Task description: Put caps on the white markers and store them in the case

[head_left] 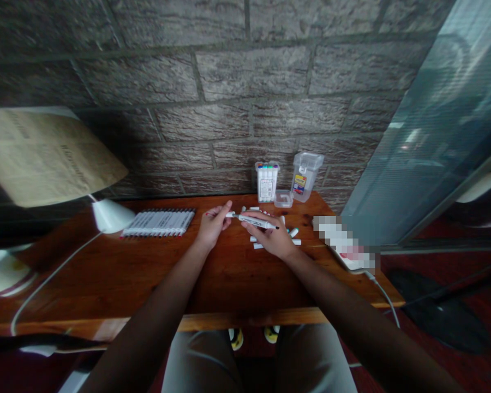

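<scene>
Two hands are holding one white marker (254,220) just above the worktop (147,273), near its back edge. Fingers of the left hand (213,225) are pinching the marker's left end. Fingers of the right hand (271,239) are closing around its barrel. Loose white caps (294,233) are lying just beside the right hand, and a row of markers (159,222) is lying to the left.

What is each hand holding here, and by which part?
Both hands hold one white marker. The right hand grips its barrel near the middle; the left hand pinches its left end.
</scene>
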Demonstrator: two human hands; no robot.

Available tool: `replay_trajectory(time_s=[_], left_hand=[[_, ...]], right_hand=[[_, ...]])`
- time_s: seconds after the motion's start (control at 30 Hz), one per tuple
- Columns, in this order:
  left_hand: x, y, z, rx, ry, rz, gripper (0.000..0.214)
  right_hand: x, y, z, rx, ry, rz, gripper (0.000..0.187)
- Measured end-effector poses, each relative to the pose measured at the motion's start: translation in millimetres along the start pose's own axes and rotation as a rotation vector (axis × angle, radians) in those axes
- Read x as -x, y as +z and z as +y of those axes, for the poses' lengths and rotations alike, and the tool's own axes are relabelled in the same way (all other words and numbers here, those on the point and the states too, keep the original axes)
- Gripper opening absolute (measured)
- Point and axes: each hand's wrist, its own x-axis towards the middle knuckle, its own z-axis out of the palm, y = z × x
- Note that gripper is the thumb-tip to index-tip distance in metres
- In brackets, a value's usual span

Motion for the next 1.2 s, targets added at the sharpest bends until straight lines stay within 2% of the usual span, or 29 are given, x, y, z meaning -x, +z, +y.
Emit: replay_trajectory(time_s=[0.17, 0.37, 0.5, 0.67, 0.77, 0.87, 1.07, 1.2], left_hand=[[-1.0, 1.1, -1.9, -0.032, 0.015, -0.025, 0.056], [-6.4, -4.5, 1.7, 0.199, -0.067, 0.03, 0.055], [-6.0, -5.4, 2.2, 0.192, -0.083, 0.034, 0.056], [-3.2, -2.0, 2.0, 0.151, -0.06, 0.003, 0.059], [-3.2, -2.1, 1.4, 0.13, -0.043, -0.005, 0.058], [-2.9, -2.0, 0.3, 0.08, -0.029, -0.007, 0.056], [0.3, 0.5, -0.9, -0.031, -0.007, 0.014, 0.055], [1.6, 0.9, -3.4, -0.083, 0.0, -0.008, 0.054]], right_hand=[[-0.3, 3.5, -3.9, 0.082, 0.006, 0.079, 0.022], [-0.9, -4.3, 8.7, 0.061, 0.15, 0.257, 0.022], [-0.6, -5.4, 12.4, 0.088, 0.197, 0.226, 0.028], [-0.1, 0.0, 7.0, 0.114, 0.163, 0.186, 0.032], [0.5, 1.0, 6.5, 0.072, 0.17, 0.209, 0.031], [1.4, 2.1, 6.6, -0.014, 0.169, 0.164, 0.03], [2.3, 3.8, 4.1, -0.031, 0.008, 0.064, 0.026], [1.7, 4.9, 2.4, 0.051, -0.017, 0.046, 0.024]])
